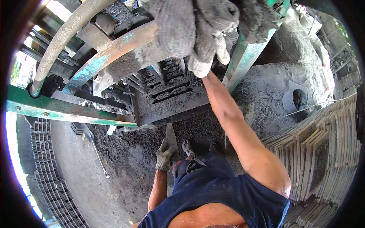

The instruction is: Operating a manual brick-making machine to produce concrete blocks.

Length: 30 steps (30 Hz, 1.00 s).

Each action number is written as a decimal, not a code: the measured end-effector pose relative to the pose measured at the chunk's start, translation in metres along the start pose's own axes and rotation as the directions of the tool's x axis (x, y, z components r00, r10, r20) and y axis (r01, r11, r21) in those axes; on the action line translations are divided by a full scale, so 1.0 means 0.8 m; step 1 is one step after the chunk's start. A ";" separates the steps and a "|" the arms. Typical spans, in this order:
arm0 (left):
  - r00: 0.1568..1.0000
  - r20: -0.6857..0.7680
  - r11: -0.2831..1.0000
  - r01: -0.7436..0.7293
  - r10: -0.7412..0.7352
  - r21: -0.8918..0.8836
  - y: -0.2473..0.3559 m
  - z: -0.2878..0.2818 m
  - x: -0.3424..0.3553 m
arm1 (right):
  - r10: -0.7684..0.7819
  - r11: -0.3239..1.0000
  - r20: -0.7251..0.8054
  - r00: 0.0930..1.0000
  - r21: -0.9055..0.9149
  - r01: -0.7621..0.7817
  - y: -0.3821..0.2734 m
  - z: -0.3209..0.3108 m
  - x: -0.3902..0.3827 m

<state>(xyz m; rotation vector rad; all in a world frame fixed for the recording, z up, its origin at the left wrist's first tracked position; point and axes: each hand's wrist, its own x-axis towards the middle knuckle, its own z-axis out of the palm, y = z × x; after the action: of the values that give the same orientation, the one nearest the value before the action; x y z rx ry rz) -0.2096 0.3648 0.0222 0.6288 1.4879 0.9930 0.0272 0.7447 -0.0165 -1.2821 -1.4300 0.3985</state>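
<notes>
Grey gloves crowd the right hand, grip unclear; left hand clasps a plate by its edge, wide floor leftward.

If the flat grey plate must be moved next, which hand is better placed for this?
Probably the left hand: it is low, with its fingers on the flat grey plate. The right hand is raised at the green machine, well away from the plate.
</notes>
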 end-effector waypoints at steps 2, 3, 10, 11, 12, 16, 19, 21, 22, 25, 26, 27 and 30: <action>1.000 -0.006 1.000 0.007 -0.007 0.030 0.004 -0.005 -0.008 | -0.051 0.998 0.049 0.997 -0.040 0.053 0.009 0.002 0.009; 1.000 0.010 1.000 0.022 -0.023 0.012 0.001 -0.010 -0.013 | -0.076 0.995 0.075 0.994 -0.066 0.081 0.013 -0.002 0.011; 0.995 -0.091 0.994 0.019 -0.029 -0.109 -0.018 -0.036 -0.029 | 0.231 0.794 0.305 0.924 -0.608 0.002 -0.007 -0.090 -0.167; 0.998 -0.068 0.997 0.011 -0.017 -0.081 -0.029 -0.031 -0.016 | 0.119 0.590 0.404 0.907 -0.764 0.262 0.038 -0.108 -0.195; 0.997 -0.077 0.995 0.022 -0.029 -0.095 -0.033 -0.035 -0.012 | 0.121 0.588 0.421 0.899 -0.760 0.277 0.044 -0.104 -0.196; 0.993 0.077 0.996 0.092 -0.094 0.020 -0.028 -0.024 0.010 | 0.248 0.460 0.286 0.925 -0.875 0.147 0.120 -0.108 -0.138; 0.995 -0.001 0.988 0.104 -0.105 -0.114 -0.034 -0.047 -0.005 | 0.552 0.568 0.247 0.796 -0.810 -0.142 0.064 -0.011 -0.066; 0.996 -0.024 0.987 0.077 -0.081 -0.143 -0.050 -0.053 -0.005 | -0.052 -0.141 0.799 0.599 -0.599 0.788 0.090 0.036 -0.023; 0.993 -0.066 0.988 0.091 -0.100 -0.128 -0.057 -0.063 -0.014 | -0.052 -0.118 0.814 0.578 -0.580 0.806 0.102 0.073 -0.043; 0.967 -0.153 0.972 0.182 -0.204 -0.147 -0.108 -0.092 -0.031 | 0.120 0.263 0.740 0.662 -0.667 0.697 0.201 0.161 -0.118; 0.969 -0.125 0.969 0.193 -0.213 -0.155 -0.112 -0.085 -0.028 | 0.129 -0.240 0.693 0.709 -0.672 0.700 0.267 0.161 -0.121; 0.971 -0.096 0.966 0.202 -0.218 -0.159 -0.111 -0.080 -0.022 | 0.097 -0.692 0.646 0.757 -0.503 0.518 0.333 0.155 -0.093; 0.988 -0.006 0.958 0.148 -0.154 -0.247 -0.085 -0.084 -0.038 | -0.162 -0.704 0.613 0.773 0.477 -0.526 0.420 0.110 0.044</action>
<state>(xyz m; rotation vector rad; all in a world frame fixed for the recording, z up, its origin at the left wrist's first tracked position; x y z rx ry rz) -0.2594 0.2903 -0.0229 0.3204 1.3850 1.0479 0.1167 0.9284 -0.2997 0.4281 -0.0284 2.0535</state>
